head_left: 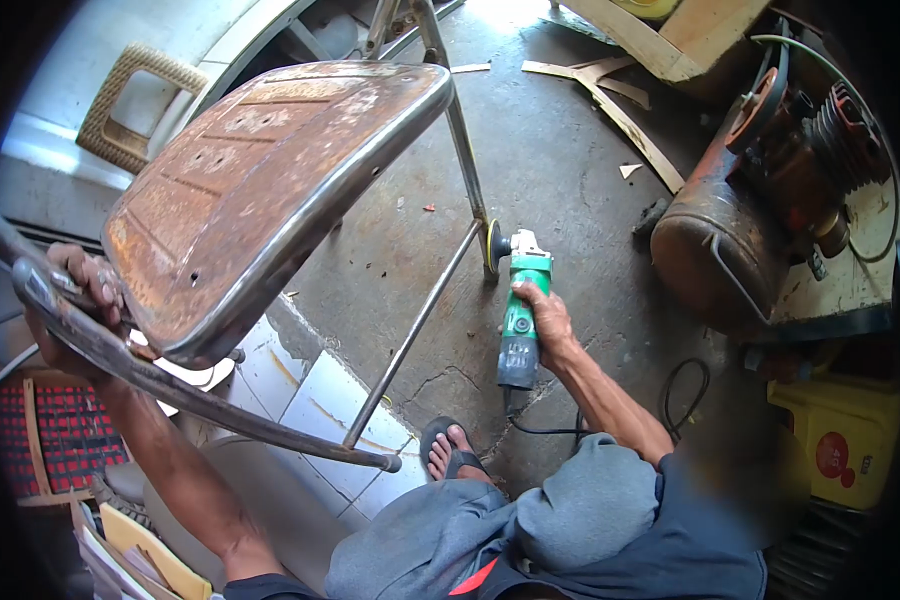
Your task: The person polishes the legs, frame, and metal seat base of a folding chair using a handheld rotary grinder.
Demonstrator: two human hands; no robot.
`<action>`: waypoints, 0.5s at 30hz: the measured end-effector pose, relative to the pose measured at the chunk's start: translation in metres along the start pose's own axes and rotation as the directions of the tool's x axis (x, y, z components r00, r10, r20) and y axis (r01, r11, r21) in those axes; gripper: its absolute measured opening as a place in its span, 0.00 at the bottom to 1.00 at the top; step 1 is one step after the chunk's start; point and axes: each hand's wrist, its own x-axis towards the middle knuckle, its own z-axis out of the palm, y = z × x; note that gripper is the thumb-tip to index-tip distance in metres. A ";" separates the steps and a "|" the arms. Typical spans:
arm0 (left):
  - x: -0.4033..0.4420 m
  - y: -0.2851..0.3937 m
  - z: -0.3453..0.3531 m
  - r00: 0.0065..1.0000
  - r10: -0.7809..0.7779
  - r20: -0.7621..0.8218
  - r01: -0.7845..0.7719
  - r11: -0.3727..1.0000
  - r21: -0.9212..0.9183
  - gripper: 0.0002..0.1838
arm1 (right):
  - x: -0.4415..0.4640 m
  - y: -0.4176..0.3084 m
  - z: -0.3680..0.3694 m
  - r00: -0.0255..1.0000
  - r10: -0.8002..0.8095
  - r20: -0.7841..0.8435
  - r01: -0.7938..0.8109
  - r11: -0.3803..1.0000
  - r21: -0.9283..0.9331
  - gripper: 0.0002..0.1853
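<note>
A rusty metal chair (270, 170) is tilted in front of me, its seat bare brown metal with a shinier rim. My left hand (88, 285) is wrapped round the chair's frame at the left, beside the seat's lower corner. In my right hand (545, 318) is a green angle grinder (530, 268), held by its body. The grinder's yellow-edged disc (493, 247) is at the lower part of a chair leg, where a crossbar joins it; whether they touch I cannot tell. A black cord runs from the grinder's end.
A rusty air compressor (715, 245) stands at the right, above a yellow container (835, 440). Wood strips (635, 130) lie on the concrete floor at the top. A woven frame (135, 105) is at the upper left. My sandalled foot (452, 452) is below the chair.
</note>
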 end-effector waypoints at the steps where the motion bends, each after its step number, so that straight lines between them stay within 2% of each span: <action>1: 0.001 0.005 0.000 0.999 -0.027 -0.018 0.027 0.999 0.028 0.26 | 0.000 0.007 0.005 0.999 -0.043 0.002 0.043 0.997 -0.060 0.20; 2: 0.002 0.007 0.005 0.999 -0.023 -0.037 0.022 1.000 -0.006 0.25 | -0.007 0.010 0.011 1.000 -0.021 -0.010 0.020 0.999 -0.037 0.20; 4: 0.005 0.009 0.018 0.991 0.093 -0.099 -0.082 0.991 0.108 0.24 | 0.000 0.019 0.013 0.999 -0.033 -0.032 0.032 0.999 -0.008 0.19; 5: 0.004 0.013 0.023 0.993 0.094 -0.070 -0.078 0.977 0.199 0.22 | 0.001 0.021 0.013 0.999 -0.031 -0.032 0.031 0.999 -0.010 0.19; 8: 0.006 0.014 0.032 0.990 0.089 -0.111 -0.064 0.976 0.208 0.22 | 0.004 0.014 0.019 0.998 0.014 -0.064 -0.012 1.000 0.018 0.19; 10: 0.006 0.014 0.034 0.988 0.056 -0.142 -0.031 0.984 0.174 0.21 | -0.001 0.008 0.026 0.982 -0.172 -0.083 0.153 0.969 -0.194 0.20; 11: 0.006 0.014 0.035 0.987 0.057 -0.148 -0.029 0.982 0.185 0.21 | 0.002 0.012 0.021 0.981 -0.178 -0.074 0.152 0.951 -0.270 0.22; 12: 0.007 0.014 0.035 0.985 0.068 -0.158 -0.037 0.980 0.195 0.21 | 0.009 0.024 0.015 0.977 -0.203 -0.067 0.180 0.950 -0.254 0.22; 15: 0.005 0.011 0.032 0.981 0.100 -0.167 -0.064 0.977 0.205 0.21 | 0.015 0.030 0.008 0.980 -0.147 -0.134 0.102 0.950 -0.294 0.21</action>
